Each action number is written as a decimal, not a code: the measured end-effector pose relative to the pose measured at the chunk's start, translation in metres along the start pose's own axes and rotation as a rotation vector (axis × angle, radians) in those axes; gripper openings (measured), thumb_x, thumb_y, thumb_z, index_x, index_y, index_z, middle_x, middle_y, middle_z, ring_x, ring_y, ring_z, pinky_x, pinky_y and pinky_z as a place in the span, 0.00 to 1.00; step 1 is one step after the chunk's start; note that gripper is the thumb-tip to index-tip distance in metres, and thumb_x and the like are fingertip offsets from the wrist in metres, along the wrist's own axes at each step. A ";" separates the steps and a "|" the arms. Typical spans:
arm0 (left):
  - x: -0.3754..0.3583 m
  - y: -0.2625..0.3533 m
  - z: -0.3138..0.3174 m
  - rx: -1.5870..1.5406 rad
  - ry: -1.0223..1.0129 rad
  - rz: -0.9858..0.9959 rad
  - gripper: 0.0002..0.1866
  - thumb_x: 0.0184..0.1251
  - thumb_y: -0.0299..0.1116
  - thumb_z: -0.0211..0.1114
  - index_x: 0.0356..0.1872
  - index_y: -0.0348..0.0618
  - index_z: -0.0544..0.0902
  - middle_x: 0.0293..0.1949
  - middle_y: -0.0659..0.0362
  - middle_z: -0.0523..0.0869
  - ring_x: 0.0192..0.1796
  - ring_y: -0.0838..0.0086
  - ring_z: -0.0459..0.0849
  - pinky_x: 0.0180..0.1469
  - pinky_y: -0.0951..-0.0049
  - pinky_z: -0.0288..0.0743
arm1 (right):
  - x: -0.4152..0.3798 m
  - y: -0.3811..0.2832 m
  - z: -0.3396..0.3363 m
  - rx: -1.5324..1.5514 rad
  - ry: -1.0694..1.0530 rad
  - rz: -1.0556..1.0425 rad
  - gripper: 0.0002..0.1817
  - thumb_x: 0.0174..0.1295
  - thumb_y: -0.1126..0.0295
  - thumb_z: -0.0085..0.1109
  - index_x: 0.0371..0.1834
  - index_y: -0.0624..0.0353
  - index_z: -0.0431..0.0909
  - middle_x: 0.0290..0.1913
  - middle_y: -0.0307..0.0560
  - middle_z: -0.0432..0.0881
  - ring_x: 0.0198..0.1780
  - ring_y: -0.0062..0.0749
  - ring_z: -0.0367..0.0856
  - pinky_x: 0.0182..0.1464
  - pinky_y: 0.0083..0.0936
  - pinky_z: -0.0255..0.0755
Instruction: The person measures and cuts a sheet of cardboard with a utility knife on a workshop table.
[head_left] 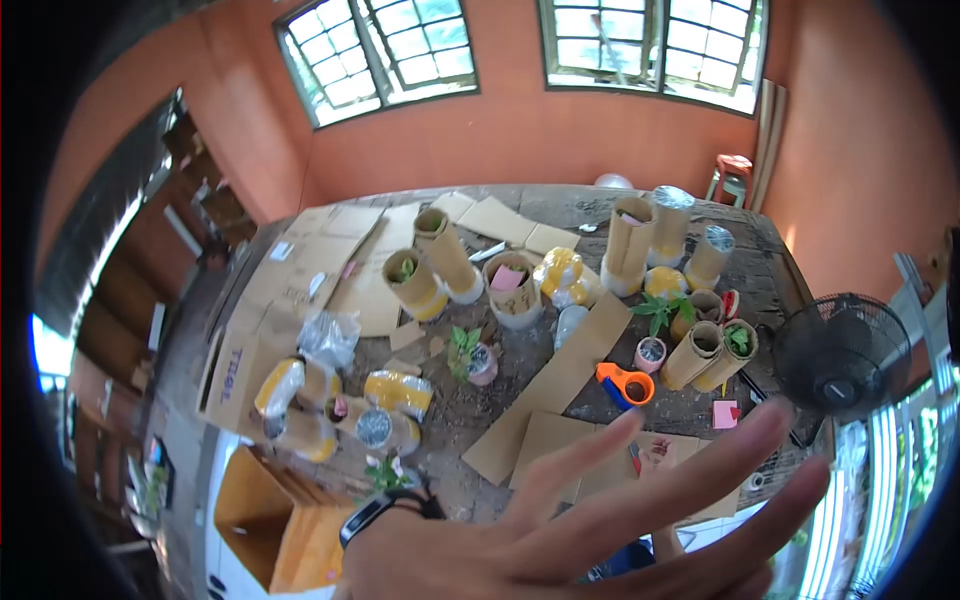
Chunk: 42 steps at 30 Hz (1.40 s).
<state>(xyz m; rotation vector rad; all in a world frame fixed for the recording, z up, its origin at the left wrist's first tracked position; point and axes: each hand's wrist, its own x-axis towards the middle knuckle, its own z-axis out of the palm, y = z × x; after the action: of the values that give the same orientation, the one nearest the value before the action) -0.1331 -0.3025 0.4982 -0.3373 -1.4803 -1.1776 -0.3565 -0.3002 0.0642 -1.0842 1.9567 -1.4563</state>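
My left hand (560, 540) looms large and close to the camera, fingers spread, with nothing in them. A dark wristwatch (368, 518) is on its wrist. Behind those fingers, my right hand (657, 456) appears small over a cut cardboard sheet (550, 450). Its fingers look bent around a slim red tool (635, 459), whose kind I cannot make out; my left hand partly hides that forearm. Beyond them lies an orange tape dispenser (628, 384) with a blue part. A long cardboard strip (550, 385) slants beside it.
Cardboard tubes (627, 245), some with plants, stand across the wooden table (440, 350). Tape-wrapped tubes (300, 432) lie at left near a clear plastic bag (328, 338). A black fan (842, 355) stands at right, an open cardboard box (285, 525) at lower left.
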 end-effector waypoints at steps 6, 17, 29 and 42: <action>-0.008 -0.009 -0.017 0.061 -0.019 -0.030 0.18 0.69 0.21 0.59 0.59 0.29 0.78 0.68 0.40 0.73 0.68 0.46 0.73 0.67 0.52 0.74 | -0.005 -0.005 0.001 -0.011 0.048 0.120 0.20 0.55 0.81 0.68 0.51 0.61 0.75 0.46 0.45 0.79 0.47 0.34 0.77 0.54 0.32 0.72; -0.020 -0.043 -0.024 0.064 -0.068 -0.070 0.19 0.67 0.26 0.63 0.58 0.32 0.80 0.64 0.42 0.77 0.63 0.49 0.77 0.63 0.55 0.76 | -0.012 -0.010 0.005 -0.029 -0.019 0.083 0.20 0.57 0.81 0.66 0.53 0.60 0.75 0.46 0.43 0.79 0.49 0.30 0.77 0.56 0.29 0.72; -0.051 -0.118 -0.053 0.204 -0.117 -0.220 0.21 0.64 0.32 0.69 0.57 0.34 0.82 0.59 0.45 0.82 0.58 0.53 0.82 0.59 0.58 0.78 | -0.006 -0.012 0.023 0.081 -0.158 0.045 0.20 0.59 0.82 0.64 0.54 0.59 0.74 0.48 0.41 0.78 0.51 0.28 0.76 0.57 0.27 0.71; -0.045 -0.153 -0.066 0.202 -0.234 -0.347 0.23 0.61 0.37 0.74 0.55 0.37 0.84 0.54 0.48 0.87 0.52 0.58 0.87 0.54 0.62 0.80 | -0.026 -0.051 -0.018 0.517 -0.293 0.175 0.20 0.60 0.83 0.61 0.56 0.58 0.73 0.49 0.38 0.77 0.54 0.26 0.76 0.59 0.25 0.70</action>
<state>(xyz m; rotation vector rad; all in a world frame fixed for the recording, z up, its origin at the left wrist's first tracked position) -0.1968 -0.4067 0.3764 -0.0815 -1.9016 -1.2760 -0.3388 -0.2748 0.1163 -0.8128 1.3322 -1.4924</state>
